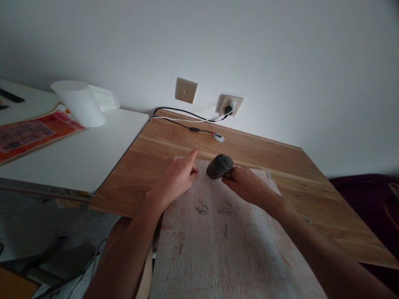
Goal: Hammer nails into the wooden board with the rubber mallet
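My left hand (180, 175) is closed near the far left corner of a worn whitish board (199, 253). Its fingers pinch a small metal nail (198, 172), of which only the tip end or head shows. A hammer (220, 166) with a thick dark grey head is gripped in my right hand (245, 182). The hammer head hangs just above the board, a short way right of the nail and apart from it. My right fingers hide most of its handle. Several loose nails (202, 209) lie scattered on the board nearer to me.
Under the board is a wooden tabletop (277, 153). Black and white cables (187, 118) run along its back to a wall socket (230, 105). On the left, a white table (115, 141) carries a white paper roll (81, 104) and a red printed sheet (37, 133). Dark purple fabric (358, 203) lies right.
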### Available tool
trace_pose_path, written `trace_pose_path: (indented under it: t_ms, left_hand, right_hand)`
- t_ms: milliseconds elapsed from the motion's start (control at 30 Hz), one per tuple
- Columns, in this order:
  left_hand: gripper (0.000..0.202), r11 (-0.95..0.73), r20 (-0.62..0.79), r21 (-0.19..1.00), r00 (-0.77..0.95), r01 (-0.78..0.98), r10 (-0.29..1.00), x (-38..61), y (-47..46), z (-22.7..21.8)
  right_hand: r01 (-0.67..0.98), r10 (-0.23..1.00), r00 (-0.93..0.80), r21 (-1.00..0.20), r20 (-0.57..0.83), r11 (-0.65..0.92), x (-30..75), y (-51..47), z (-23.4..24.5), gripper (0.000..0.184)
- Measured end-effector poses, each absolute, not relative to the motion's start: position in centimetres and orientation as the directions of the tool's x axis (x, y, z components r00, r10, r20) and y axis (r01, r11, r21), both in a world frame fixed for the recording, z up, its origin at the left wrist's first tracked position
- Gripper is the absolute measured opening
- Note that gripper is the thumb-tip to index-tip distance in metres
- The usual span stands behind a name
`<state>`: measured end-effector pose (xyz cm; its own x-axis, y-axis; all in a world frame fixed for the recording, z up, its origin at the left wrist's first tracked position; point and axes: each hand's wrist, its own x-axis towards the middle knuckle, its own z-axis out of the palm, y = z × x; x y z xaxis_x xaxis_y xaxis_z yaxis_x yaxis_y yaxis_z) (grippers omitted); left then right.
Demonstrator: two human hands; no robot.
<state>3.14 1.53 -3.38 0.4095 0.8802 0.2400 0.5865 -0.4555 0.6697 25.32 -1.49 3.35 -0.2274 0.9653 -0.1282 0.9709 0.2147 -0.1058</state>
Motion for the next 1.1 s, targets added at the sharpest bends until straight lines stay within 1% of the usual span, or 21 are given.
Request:
trace_pose_path:
  t_ms: [167, 300, 400, 467, 600, 667, 800, 967, 1100]
  left_hand:
    - [0.079, -0.464, 0.238, 0.676, 0.426, 0.573, 0.873, 3.1, 1.5, -3.2]
    - [0.085, -0.464, 0.245, 0.723, 0.437, 0.512, 0.865, 2.5, 1.5, -3.7]
    - [0.088, -0.458, 0.241, 0.730, 0.435, 0.508, 0.867, 1.8, 1.5, -3.9]
    - [0.077, -0.458, 0.238, 0.721, 0.434, 0.521, 0.869, 1.4, 1.5, -3.9]
    - [0.026, -0.518, 0.295, 0.647, 0.443, 0.559, 0.846, 1.2, 1.5, -3.4]
    - [0.012, -0.519, 0.294, 0.622, 0.439, 0.586, 0.849, 1.4, 1.5, -3.1]
    - [0.008, -0.498, 0.253, 0.609, 0.444, 0.618, 0.860, 2.2, 1.4, -2.6]
    - [0.006, -0.514, 0.249, 0.538, 0.457, 0.668, 0.854, 2.8, 1.3, -2.1]
    - [0.005, -0.551, 0.276, 0.495, 0.480, 0.672, 0.833, 3.0, 1.4, -2.3]
  right_hand:
    - [0.961, 0.964, -0.254, -0.132, -0.082, 0.242, 23.9, -1.5, 5.2, 0.027]
    - [0.939, 0.945, -0.318, -0.162, -0.081, 0.302, 22.8, -1.3, 4.4, 0.023]
    - [0.934, 0.938, -0.333, -0.171, -0.090, 0.315, 22.7, -1.3, 4.0, 0.023]
    - [0.940, 0.946, -0.314, -0.167, -0.081, 0.298, 23.1, -1.3, 4.2, 0.025]
    - [0.964, 0.965, -0.246, -0.126, -0.088, 0.234, 24.2, -1.6, 4.3, 0.027]
    - [0.970, 0.966, -0.230, -0.104, -0.119, 0.218, 24.7, -1.7, 3.6, 0.028]
    - [0.974, 0.964, -0.221, -0.083, -0.148, 0.210, 25.1, -1.7, 2.6, 0.027]
    - [0.966, 0.965, -0.245, -0.108, -0.098, 0.234, 24.2, -1.7, 3.8, 0.026]
    - [0.960, 0.965, -0.257, -0.125, -0.056, 0.249, 23.6, -1.5, 5.0, 0.027]
